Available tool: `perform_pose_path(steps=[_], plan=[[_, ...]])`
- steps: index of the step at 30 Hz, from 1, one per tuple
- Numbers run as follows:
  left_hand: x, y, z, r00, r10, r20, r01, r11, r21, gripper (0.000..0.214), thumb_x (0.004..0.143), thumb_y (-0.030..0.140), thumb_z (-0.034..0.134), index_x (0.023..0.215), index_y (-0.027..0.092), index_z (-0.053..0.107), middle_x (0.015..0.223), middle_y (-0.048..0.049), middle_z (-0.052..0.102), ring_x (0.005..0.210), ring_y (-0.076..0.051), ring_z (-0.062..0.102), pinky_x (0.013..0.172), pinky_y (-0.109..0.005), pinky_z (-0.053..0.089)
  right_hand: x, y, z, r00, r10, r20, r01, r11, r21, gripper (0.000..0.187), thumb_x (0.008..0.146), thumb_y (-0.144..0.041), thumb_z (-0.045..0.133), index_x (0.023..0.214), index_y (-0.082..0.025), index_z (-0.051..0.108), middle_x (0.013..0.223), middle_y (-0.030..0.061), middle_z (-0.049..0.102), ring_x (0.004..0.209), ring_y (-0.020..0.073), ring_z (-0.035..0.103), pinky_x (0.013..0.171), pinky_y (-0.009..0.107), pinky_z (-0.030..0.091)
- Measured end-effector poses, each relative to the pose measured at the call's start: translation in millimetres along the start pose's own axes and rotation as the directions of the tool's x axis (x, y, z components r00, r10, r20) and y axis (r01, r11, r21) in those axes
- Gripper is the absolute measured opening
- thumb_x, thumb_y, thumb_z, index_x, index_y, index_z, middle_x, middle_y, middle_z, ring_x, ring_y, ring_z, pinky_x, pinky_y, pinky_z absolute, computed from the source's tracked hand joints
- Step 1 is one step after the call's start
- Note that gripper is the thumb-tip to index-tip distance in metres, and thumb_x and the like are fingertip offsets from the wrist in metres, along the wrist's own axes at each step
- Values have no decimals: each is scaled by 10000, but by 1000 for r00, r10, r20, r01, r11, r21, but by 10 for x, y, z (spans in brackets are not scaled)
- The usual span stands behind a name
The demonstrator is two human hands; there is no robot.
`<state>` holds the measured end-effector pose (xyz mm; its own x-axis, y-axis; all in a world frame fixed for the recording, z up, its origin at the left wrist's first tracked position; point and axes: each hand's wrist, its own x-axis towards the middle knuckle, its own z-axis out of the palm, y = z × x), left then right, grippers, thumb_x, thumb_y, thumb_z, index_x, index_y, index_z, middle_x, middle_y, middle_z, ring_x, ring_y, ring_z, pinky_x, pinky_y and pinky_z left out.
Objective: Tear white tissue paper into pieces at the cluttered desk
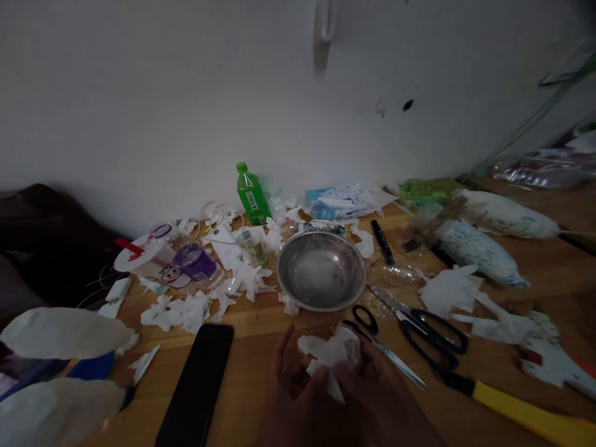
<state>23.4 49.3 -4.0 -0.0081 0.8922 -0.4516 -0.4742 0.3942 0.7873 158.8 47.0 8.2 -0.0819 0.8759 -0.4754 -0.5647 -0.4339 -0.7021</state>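
Note:
Both my hands meet at the bottom centre, low over the wooden table (261, 323). Between them is a crumpled white tissue (328, 351). My left hand (293, 397) has its fingers curled around the tissue's left side, one finger pointing up. My right hand (377, 391) closes over the tissue's right side. Just beyond the hands stands an empty metal bowl (321, 270). A small pair of black-handled scissors (377, 338) lies right of the tissue, close to my right hand.
A black phone (198, 385) lies left of my hands. Larger black scissors (433, 338) and a yellow-handled tool (521, 413) lie right. Torn tissue scraps (186, 310), a green bottle (251, 194), a purple-lidded cup (198, 262), a black marker (382, 242) and wrapped bundles (475, 245) crowd the back.

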Motion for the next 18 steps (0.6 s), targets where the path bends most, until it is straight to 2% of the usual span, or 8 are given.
perform_pose_path(steps=[4,7,10,12,15,18], plan=[[-28,26,42,998,-28,58,33,996,-88,1209,676,338,910,1576,231,109,1016,-121,794,973,-297,758,879,-411,569,1,17,-26,998,-14,64,11,999,50,658,710,-429,914,1241,-254,568,1138,85,738,1066,284,713,932,399,564],[-28,37,29,995,-38,91,45,995,-88,1069,655,360,926,1496,220,281,1028,-140,796,965,-297,759,871,-409,565,14,49,-55,998,-13,56,9,998,69,669,702,-435,921,1245,-250,577,1174,93,731,1127,283,690,965,395,545],[-26,79,24,988,-60,144,68,997,-48,826,659,361,926,1333,224,469,1088,-151,788,1016,-301,749,895,-408,559,17,65,-65,1000,-3,25,1,996,86,674,682,-425,934,1236,-239,597,1167,94,737,1102,269,699,952,377,544],[-25,108,38,984,-71,164,76,997,-25,734,651,363,931,1255,229,536,1120,-149,782,1052,-305,739,913,-407,551,15,61,-58,999,-14,50,10,997,83,693,686,-437,929,1257,-236,593,1160,100,740,1070,268,710,931,377,550],[-17,106,44,980,-80,183,90,995,-48,743,604,380,955,1221,238,567,1142,-143,776,1081,-303,725,951,-421,534,14,45,-54,997,-24,78,21,999,42,679,721,-469,901,1276,-246,578,1150,95,745,1041,267,721,916,380,557],[-21,86,13,982,-102,157,108,994,-29,791,586,362,967,1252,242,558,1082,-126,783,1009,-261,732,916,-388,541,3,19,-85,996,-34,77,35,999,-8,656,761,-491,868,1302,-274,568,1187,79,734,1081,268,710,948,388,550]])
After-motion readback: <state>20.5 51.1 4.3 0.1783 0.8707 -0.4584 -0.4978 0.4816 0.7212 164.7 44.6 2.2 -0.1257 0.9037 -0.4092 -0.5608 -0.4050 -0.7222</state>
